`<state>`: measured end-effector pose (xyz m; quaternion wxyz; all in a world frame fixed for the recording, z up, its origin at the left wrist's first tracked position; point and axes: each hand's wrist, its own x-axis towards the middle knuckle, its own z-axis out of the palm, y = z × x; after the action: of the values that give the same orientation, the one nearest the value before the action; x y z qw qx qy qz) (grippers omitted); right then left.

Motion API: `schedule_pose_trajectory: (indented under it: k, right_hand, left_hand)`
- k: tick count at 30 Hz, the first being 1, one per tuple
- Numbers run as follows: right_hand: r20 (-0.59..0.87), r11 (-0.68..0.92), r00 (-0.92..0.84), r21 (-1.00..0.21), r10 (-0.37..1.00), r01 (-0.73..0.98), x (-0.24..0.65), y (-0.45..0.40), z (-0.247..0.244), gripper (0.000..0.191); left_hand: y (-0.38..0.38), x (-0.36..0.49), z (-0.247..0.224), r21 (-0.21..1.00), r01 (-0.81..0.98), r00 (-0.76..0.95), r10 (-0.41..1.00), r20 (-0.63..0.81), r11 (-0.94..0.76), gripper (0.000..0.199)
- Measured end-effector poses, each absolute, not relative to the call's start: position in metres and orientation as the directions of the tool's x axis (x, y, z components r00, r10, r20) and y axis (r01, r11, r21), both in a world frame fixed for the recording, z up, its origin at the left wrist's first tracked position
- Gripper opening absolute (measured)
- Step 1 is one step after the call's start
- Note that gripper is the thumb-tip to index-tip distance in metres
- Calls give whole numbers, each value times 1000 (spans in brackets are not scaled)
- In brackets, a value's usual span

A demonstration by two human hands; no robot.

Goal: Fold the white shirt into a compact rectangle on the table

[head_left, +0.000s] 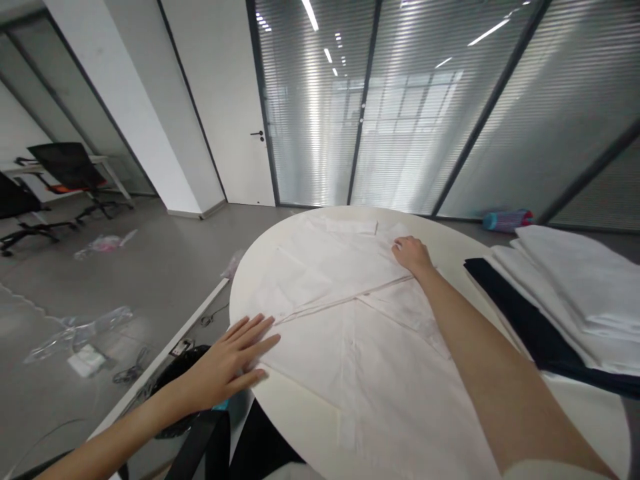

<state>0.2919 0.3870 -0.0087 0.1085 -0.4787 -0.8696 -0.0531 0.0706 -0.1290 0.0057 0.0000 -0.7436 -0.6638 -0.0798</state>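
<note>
A white shirt (350, 333) lies spread flat on a round white table (300, 407), its collar at the far side. My left hand (233, 363) rests flat with fingers spread on the shirt's left edge, near the table rim. My right hand (411, 255) reaches across and presses down on the shirt near its far right part, beside a folded-over sleeve. Neither hand holds anything.
Folded white garments (575, 287) are stacked on a dark cloth (520, 313) at the table's right. A black bag (187, 380) sits below the left rim. Plastic wrappers (80, 333) litter the grey floor. Office chairs (70, 173) stand far left; a glass partition is behind.
</note>
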Motion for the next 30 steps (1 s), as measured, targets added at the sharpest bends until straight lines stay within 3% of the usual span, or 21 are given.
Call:
schedule_pose_trajectory:
  k: [4,6,8,11,13,15,18,20,25,28,30]
  right_hand:
    - [235,560,-560,74,794,825,291,379,-3,41]
    - [239,581,-589,112,772,806,287,371,2,40]
    - [255,612,-628,146,735,777,280,360,7,39]
    - [278,692,-711,181,646,699,268,337,15,39]
    - [253,745,-764,185,594,640,263,322,19,40]
    - [186,779,-797,175,574,602,262,310,21,39]
    - [99,790,-804,154,586,594,267,300,21,37]
    - [83,778,-790,143,607,612,273,300,22,37]
    - [62,712,-719,105,692,694,293,315,24,38]
    - [47,646,-649,68,759,760,308,333,29,38]
    - [41,588,-589,36,807,808,320,349,32,39]
  left_hand:
    - [-146,52,3,100,994,-72,918,390,36,41]
    - [-145,44,1,153,986,-126,894,430,65,28]
    - [-139,42,0,301,951,-211,868,450,75,25]
    - [-124,47,3,659,745,-498,744,446,104,30]
    - [-115,54,6,864,494,-663,683,306,94,38]
    - [-111,59,11,974,217,-716,689,113,66,57]
    - [-115,64,20,992,-99,-680,723,-126,80,93]
    - [-126,65,27,969,-173,-606,757,-246,176,104]
    - [-167,59,48,885,-7,-349,828,-438,465,103]
    - [-182,46,53,853,135,-422,808,-411,505,92]
    - [-179,40,52,832,276,-534,796,-285,482,78]
